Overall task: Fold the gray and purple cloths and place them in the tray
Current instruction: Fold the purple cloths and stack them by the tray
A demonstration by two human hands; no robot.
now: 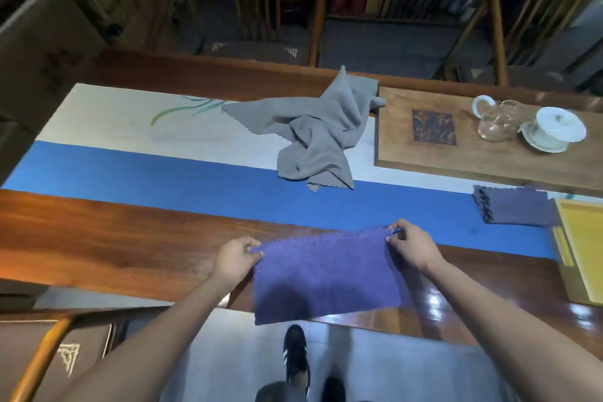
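A purple cloth (326,277) hangs over the near edge of the wooden table, doubled over. My left hand (235,259) pinches its upper left corner and my right hand (411,245) pinches its upper right corner, so the top edge is stretched between them. A gray cloth (321,134) lies crumpled farther back on the white and blue table runner. A folded purple cloth (515,206) rests at the right, next to the yellow tray (584,248) at the right edge.
A wooden tea board (424,153) at the back right carries a glass pitcher (496,121) and a white lidded cup (554,130). Wooden chairs stand behind the table and one at my near left. My feet show below the table edge.
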